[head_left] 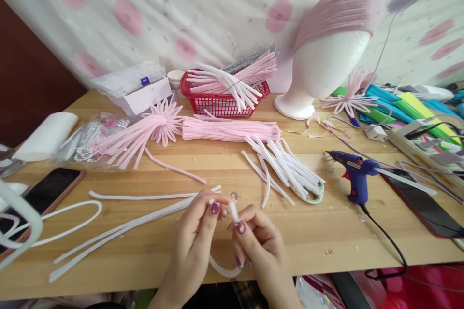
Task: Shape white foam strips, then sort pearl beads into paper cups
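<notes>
My left hand (197, 231) and my right hand (259, 241) meet low over the front of the wooden table (326, 236). Both pinch a bent white pipe cleaner (232, 212) between the fingertips; its loop hangs below my right hand past the table edge. Long white pipe cleaners (119, 229) trail away to the left from my left hand. A heap of short white pipe cleaners (286, 169) lies just beyond my right hand, and pink bundles (230, 130) lie further back.
A blue glue gun (353, 174) with a black cord stands to the right. A red basket (221, 101) of pipe cleaners and a foam head (322, 72) are at the back. A phone (47, 193) lies left, a tablet (424, 203) right.
</notes>
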Tool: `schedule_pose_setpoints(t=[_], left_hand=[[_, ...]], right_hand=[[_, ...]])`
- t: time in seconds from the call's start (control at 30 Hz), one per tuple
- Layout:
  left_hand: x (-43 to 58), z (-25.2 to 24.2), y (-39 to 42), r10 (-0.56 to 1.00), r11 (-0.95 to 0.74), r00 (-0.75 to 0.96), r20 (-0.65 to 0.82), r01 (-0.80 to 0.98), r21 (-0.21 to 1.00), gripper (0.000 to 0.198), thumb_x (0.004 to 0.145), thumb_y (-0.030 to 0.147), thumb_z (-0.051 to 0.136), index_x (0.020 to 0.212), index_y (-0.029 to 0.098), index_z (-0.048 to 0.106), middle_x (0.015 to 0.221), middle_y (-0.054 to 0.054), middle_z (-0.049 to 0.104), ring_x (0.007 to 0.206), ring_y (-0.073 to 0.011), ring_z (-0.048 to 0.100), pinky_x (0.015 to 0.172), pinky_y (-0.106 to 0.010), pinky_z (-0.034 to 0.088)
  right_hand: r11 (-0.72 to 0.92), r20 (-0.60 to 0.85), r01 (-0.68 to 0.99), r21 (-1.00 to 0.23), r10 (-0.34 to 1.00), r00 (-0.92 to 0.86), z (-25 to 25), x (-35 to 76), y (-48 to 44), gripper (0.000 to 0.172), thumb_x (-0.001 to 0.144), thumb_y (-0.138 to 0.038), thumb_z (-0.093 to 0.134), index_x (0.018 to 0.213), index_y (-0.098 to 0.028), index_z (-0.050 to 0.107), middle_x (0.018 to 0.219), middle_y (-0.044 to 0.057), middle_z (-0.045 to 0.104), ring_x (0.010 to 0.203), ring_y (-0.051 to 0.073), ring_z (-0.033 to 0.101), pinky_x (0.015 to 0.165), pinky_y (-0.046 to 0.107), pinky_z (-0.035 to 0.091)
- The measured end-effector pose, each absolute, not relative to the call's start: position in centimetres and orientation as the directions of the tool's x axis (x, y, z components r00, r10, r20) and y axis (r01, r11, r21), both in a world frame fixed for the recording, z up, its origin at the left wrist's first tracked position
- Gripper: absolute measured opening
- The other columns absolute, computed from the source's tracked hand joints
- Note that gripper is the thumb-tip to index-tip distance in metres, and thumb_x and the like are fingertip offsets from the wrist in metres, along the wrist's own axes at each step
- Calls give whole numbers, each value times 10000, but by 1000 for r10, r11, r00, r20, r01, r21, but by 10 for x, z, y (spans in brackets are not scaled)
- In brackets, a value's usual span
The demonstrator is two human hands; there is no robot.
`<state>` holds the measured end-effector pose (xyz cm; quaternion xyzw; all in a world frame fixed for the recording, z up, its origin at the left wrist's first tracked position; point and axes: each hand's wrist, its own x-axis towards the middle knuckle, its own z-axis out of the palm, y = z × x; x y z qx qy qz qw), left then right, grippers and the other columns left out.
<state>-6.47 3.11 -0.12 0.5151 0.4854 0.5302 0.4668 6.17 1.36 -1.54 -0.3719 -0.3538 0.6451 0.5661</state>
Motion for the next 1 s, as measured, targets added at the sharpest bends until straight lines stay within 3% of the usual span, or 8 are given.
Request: schedule_pose_setpoints(t=[0.13, 0.3, 0.63, 1.0], left_hand=[[-59, -1, 29, 993, -96, 68, 98, -33, 995, 311, 1006, 406, 452, 991, 255, 723, 1018, -33, 707, 1005, -188, 606, 970, -290, 424], [-52, -2, 26, 999, -34, 35, 39, -154, 987, 323, 995, 421, 470, 983, 237, 735, 1048, -51, 723, 1059, -219, 624, 1001, -337, 451], [-54, -3, 26, 995, -81, 39, 87, -150, 985, 359, 992, 445, 465, 972, 209, 734, 1064, -76, 712, 1047, -233, 626, 969, -351, 476], [-55, -1, 24, 974, -142, 154, 166, -158, 977, 338, 1029, 355, 391, 1058, 250, 711, 1114, -64, 684, 1084, -222, 579, 1043, -365, 391]], right_hand=[[-156, -54, -542, -826, 978, -200, -17, 50, 16, 259, 923, -400, 657, 787, -197, 569, 459, -96, 456, 394, 43, 344, 436, 162, 304], [-134, -57, -526, -840, 985, -161, -24, 49, 18, 251, 935, -388, 643, 788, -195, 577, 476, -95, 446, 414, 44, 342, 441, 157, 304], [-165, -107, -412, -896, 981, -161, -18, 52, 19, 276, 911, -424, 658, 784, -191, 582, 499, -91, 422, 435, 55, 311, 434, 180, 269], [-141, -74, -398, -906, 981, -180, -15, 58, 14, 285, 915, -411, 644, 744, -196, 569, 494, -85, 408, 423, 63, 310, 422, 201, 258]])
